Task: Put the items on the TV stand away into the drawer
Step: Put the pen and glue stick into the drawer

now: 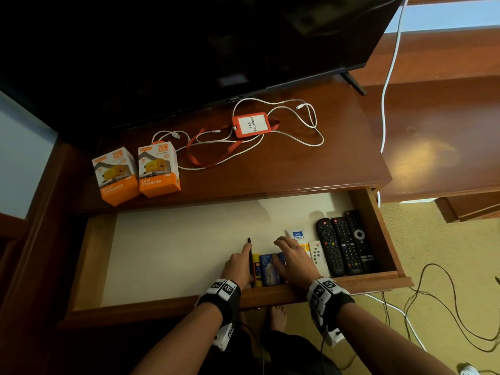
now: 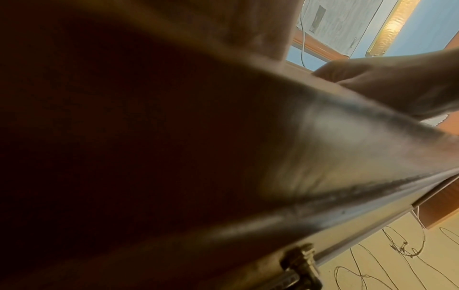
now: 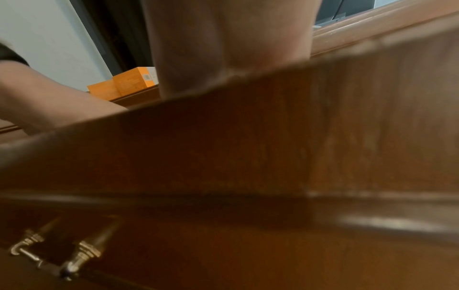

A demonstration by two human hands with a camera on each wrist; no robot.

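Observation:
The drawer [image 1: 151, 304] is pulled open below the TV stand top [image 1: 311, 163]. Both hands are inside it near the front wall. My left hand [image 1: 243, 254] lies with its index finger straight along a black pen [image 1: 250, 263], beside a yellow glue stick [image 1: 256, 269]. My right hand [image 1: 284, 246] rests flat with spread fingers on blue cards [image 1: 267, 269] and partly covers a white tube [image 1: 297, 234]. On the stand top are two orange charger boxes [image 1: 116, 174] [image 1: 158, 169], a red badge holder [image 1: 250, 124] with its lanyard, and white cables [image 1: 305, 125]. Both wrist views are mostly blocked by the drawer front [image 3: 248, 147].
A small white remote [image 1: 316, 254] and three black remotes [image 1: 346, 244] lie at the drawer's right end. The drawer's left half shows bare lining. The TV [image 1: 189, 50] overhangs the back of the stand. Cables trail on the floor [image 1: 446, 307] to the right. A brass handle [image 3: 62, 253] hangs on the drawer front.

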